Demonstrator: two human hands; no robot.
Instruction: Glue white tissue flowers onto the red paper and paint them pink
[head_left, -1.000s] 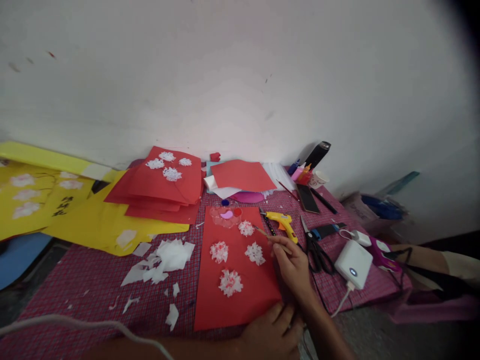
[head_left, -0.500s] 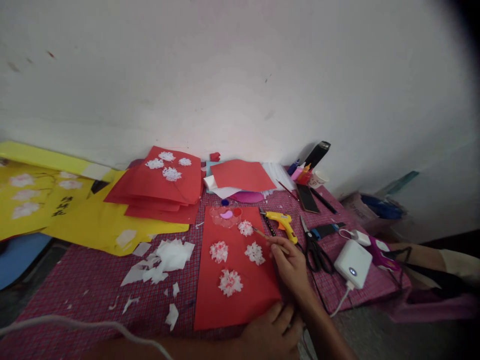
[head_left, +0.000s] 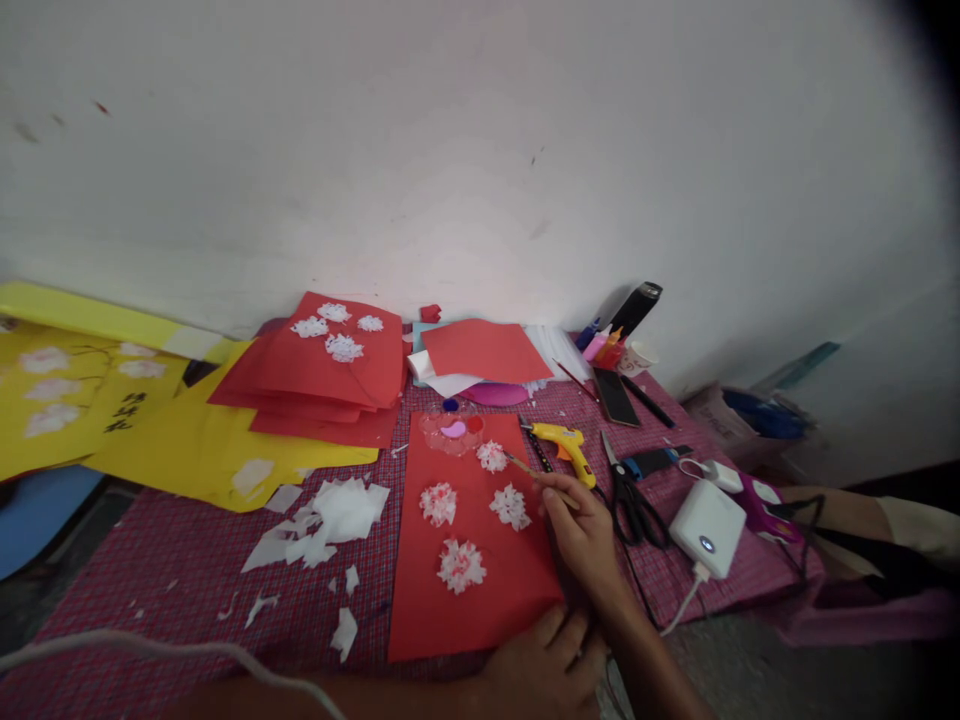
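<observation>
Between the fingers of my right hand (head_left: 579, 520) is a thin paintbrush (head_left: 532, 470), its tip at the edge of the upper paper flower (head_left: 492, 456). That flower and two others, the left one (head_left: 438, 503) and the lower one (head_left: 461, 565), carry pinkish-red colour; the right one (head_left: 510, 507) looks mostly white. All are on a red sheet (head_left: 420, 615). My left hand (head_left: 551, 655) lies flat across the sheet's lower right corner, fingers a little apart. A clear paint palette (head_left: 429, 430) with blue, pink and red paint rests at the sheet's top edge.
A yellow glue gun (head_left: 566, 450), black scissors (head_left: 637, 510), a phone (head_left: 615, 397) and a white power bank (head_left: 707, 528) lie right. Paint bottles (head_left: 600, 345) stand behind. Torn white paper (head_left: 341, 515), stacked red sheets (head_left: 315, 370) and yellow sheets (head_left: 202, 450) are left. A cable (head_left: 187, 648) crosses the front.
</observation>
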